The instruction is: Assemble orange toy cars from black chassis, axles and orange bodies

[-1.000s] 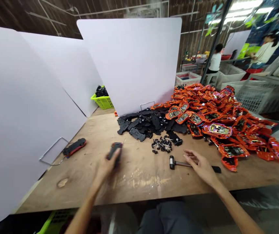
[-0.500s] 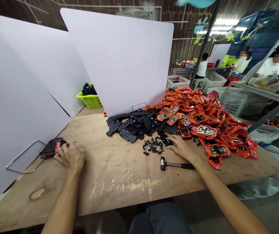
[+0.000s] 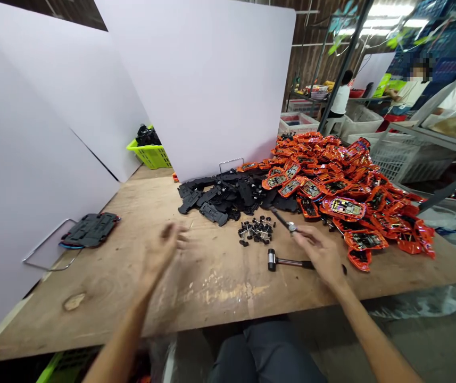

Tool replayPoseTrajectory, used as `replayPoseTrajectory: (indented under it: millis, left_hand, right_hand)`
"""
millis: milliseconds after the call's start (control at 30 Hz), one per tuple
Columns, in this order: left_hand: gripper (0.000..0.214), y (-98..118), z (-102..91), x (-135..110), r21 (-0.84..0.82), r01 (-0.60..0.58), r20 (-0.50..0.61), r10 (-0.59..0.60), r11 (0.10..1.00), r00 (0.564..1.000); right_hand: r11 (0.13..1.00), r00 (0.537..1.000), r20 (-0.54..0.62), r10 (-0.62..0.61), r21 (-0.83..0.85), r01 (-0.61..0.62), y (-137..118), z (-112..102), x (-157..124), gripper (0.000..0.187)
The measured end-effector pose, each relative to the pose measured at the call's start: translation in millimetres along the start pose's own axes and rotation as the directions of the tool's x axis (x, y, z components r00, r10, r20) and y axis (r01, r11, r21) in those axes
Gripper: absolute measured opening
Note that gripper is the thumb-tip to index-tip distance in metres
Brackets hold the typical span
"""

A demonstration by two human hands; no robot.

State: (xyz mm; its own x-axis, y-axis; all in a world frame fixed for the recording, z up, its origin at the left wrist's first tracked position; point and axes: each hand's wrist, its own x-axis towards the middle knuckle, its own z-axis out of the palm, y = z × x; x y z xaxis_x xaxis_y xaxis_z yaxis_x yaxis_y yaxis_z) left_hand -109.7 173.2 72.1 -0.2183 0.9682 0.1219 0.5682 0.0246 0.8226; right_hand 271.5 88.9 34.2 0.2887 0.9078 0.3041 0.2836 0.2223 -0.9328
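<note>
The right hand (image 3: pixel 318 249) grasps a black plastic car chassis (image 3: pixel 279 216) by its near end, thumb and fingers pinched around it. The chassis is up off the wooden table (image 3: pixel 132 298), above and just beyond the rubber-headed mallet (image 3: pixel 291 262) and to the right of the small pile of wheel axles (image 3: pixel 256 231). A shiny round part, perhaps a wheel, shows beside the fingertips.

The chassis looks light and fairly stiff, thin enough to flex a little if squeezed across its middle; its dull surface should not slip much. Any thin clips or axle mounts would probably be the fragile spots, so the long side edges seem the best place to take hold.

It is seen nearly edge-on. Its long axis slants from the fingers up and to the left, the far end pointing away from the person, toward the heap of loose black chassis (image 3: pixel 214 214). Which end is the car's front I cannot tell.

The left hand (image 3: pixel 164 246), blurred, hangs over the table with fingers loosely curled and nothing visible in it, well apart from the right.
</note>
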Motion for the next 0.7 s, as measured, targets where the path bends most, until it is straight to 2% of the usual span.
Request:
replayPoseTrajectory:
  millis: [33, 67, 100, 133, 167, 233, 300, 333, 433, 500, 600, 633, 700]
  left_hand:
    - [0.057, 15, 25.1, -19, -0.235, 0.09, 0.245, -0.03, 0.968, 0.969]
    - [0.063, 27, 48.2, -36, -0.411, 0.222, 0.429, -0.027, 0.884, 0.903]
    - [0.064, 36, 67.8, -50, -0.5, 0.32, 0.514, -0.022, 0.805, 0.857]
    - [0.063, 41, 83.2, -61, -0.56, 0.384, 0.538, -0.029, 0.734, 0.842]
    - [0.061, 42, 94.2, -69, -0.605, 0.422, 0.522, -0.063, 0.675, 0.85]
    - [0.058, 39, 105.1, -79, -0.665, 0.434, 0.433, -0.159, 0.608, 0.887]
    - [0.058, 32, 106.9, -87, -0.702, 0.434, 0.372, -0.23, 0.565, 0.899]
    - [0.06, 29, 106.5, -91, -0.71, 0.441, 0.366, -0.247, 0.55, 0.897]
    - [0.06, 22, 103.9, -107, -0.71, 0.476, 0.392, -0.271, 0.519, 0.879]
    - [0.056, 19, 101.5, -117, -0.692, 0.502, 0.419, -0.277, 0.52, 0.865]
    - [0.053, 14, 96.6, -127, -0.66, 0.545, 0.477, -0.272, 0.516, 0.835]
    - [0.053, 12, 95.0, -129, -0.652, 0.555, 0.496, -0.263, 0.516, 0.827]
    - [0.053, 10, 92.8, -133, -0.632, 0.548, 0.514, -0.233, 0.548, 0.826]
  right_hand:
    - [0.995, 0.992, 0.092, -0.092, -0.041, 0.096, -9, 10, -10, 0.024]
    - [0.977, 0.964, 0.193, -0.183, -0.073, 0.2, -17, 20, -17, 0.021]
    - [0.953, 0.925, 0.286, -0.252, -0.095, 0.289, -21, 29, -22, 0.021]
    - [0.93, 0.89, 0.352, -0.289, -0.117, 0.348, -23, 37, -24, 0.023]
    - [0.916, 0.877, 0.379, -0.295, -0.149, 0.372, -22, 42, -23, 0.027]
    - [0.899, 0.904, 0.341, -0.26, -0.256, 0.355, -13, 49, -11, 0.043]
    - [0.859, 0.936, 0.278, -0.214, -0.404, 0.316, 3, 51, 8, 0.059]
    - [0.826, 0.94, 0.278, -0.198, -0.468, 0.312, 12, 52, 17, 0.061]
    - [0.767, 0.925, 0.345, -0.158, -0.547, 0.335, 30, 52, 37, 0.053]
    - [0.805, 0.924, 0.338, -0.178, -0.491, 0.334, 29, 50, 39, 0.049]
    - [0.903, 0.936, 0.288, -0.205, -0.314, 0.294, 8, 50, 25, 0.055]
    - [0.929, 0.928, 0.321, -0.189, -0.247, 0.275, -2, 52, 15, 0.06]
    - [0.959, 0.875, 0.458, -0.159, -0.139, 0.247, -20, 60, -6, 0.073]
